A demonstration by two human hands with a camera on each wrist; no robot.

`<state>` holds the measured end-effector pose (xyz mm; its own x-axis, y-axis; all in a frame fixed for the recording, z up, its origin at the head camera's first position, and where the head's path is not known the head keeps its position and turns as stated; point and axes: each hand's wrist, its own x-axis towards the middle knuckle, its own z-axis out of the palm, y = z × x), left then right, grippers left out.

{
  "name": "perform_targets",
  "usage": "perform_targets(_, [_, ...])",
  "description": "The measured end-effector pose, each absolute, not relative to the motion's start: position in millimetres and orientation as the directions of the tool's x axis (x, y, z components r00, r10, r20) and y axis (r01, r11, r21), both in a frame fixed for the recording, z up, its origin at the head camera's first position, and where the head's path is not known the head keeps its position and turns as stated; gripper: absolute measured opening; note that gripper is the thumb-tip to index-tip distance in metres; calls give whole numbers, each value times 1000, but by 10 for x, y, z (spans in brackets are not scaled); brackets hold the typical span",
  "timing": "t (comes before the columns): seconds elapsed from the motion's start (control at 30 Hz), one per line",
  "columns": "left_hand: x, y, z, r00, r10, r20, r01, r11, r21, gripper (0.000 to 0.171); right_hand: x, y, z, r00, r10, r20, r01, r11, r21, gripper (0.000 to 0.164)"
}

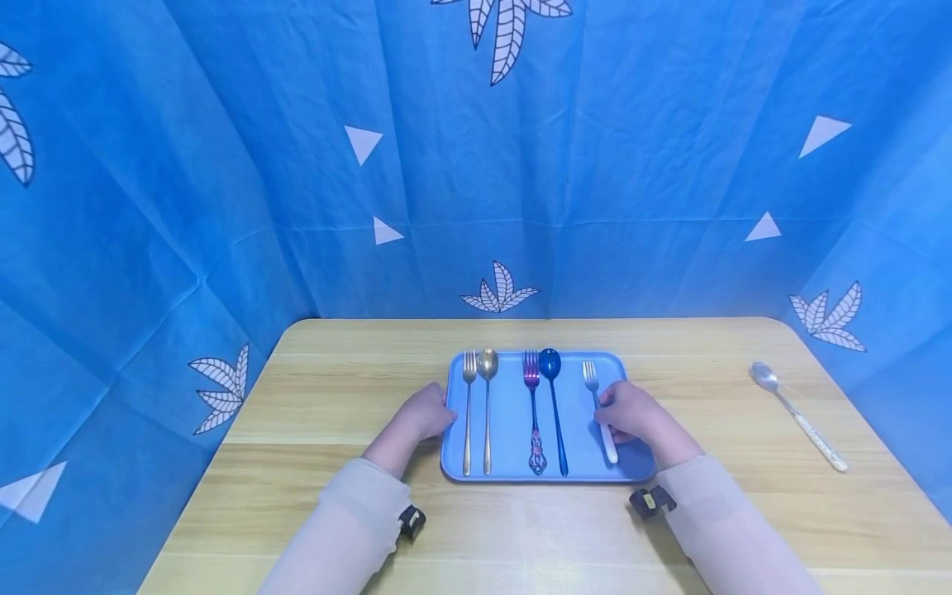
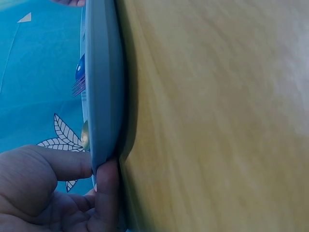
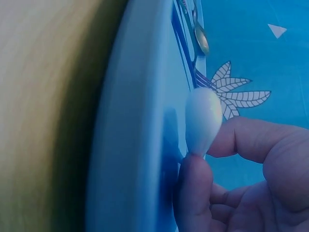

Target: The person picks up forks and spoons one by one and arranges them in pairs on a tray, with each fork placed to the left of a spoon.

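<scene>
A blue tray [image 1: 513,413] lies on the wooden table. My left hand [image 1: 430,411] pinches its left rim, thumb on the upper side and fingers underneath in the left wrist view. Over the tray's right part, my right hand [image 1: 630,411] pinches a small fork [image 1: 608,442] with a white handle, tines pointing away. On the tray's left lie a gold fork [image 1: 468,413] and a gold spoon [image 1: 487,413]. Near the middle are a purple fork [image 1: 532,397] with an ornate handle and a dark blue spoon [image 1: 556,413]. In the right wrist view the white handle end [image 3: 203,116] faces the camera.
A silver spoon [image 1: 799,417] with a pale patterned handle lies on the table [image 1: 714,372] to the right of the tray. Blue curtains [image 1: 446,165] with leaf and triangle prints hang behind the table and at both sides.
</scene>
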<state>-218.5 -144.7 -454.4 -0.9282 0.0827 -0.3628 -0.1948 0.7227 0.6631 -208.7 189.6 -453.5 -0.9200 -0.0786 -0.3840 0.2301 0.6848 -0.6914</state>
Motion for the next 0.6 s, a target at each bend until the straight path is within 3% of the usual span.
perform_targets(0.6, [-2184,-1448,-4552,-930,73,-360,-199,724,660,17,-2047,1839,-4533,-921,-39,-387,223,761,-609,32])
